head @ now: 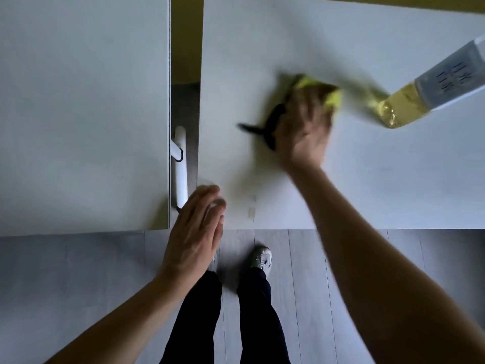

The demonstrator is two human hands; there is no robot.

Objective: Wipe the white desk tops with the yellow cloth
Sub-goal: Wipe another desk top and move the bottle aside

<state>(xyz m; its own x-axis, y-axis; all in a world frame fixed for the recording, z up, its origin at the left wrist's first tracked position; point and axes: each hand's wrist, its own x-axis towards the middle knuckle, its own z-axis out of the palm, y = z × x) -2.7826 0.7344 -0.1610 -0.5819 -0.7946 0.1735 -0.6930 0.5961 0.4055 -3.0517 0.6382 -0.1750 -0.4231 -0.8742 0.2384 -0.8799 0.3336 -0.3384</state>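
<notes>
We see two white tables: the left table (78, 101) and the right table (367, 179). On the right one, far right, stands a bottle (430, 85) of yellow liquid, its label unreadable. Our right hand (304, 127) presses the blurred yellow cloth (333, 97) flat; our left hand (196, 224) hovers, fingers straight.

Right hand (304, 127) motion-blurred, covers most of yellow cloth (333, 97). Bottle (430, 85) top cut off at right edge. Left shoe (214, 261) mostly behind left hand (194, 232).

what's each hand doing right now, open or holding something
Left hand: open, fingers straight, holding nothing.
Right hand: on the yellow cloth on the desk; too blurred to tell its grip.
</notes>
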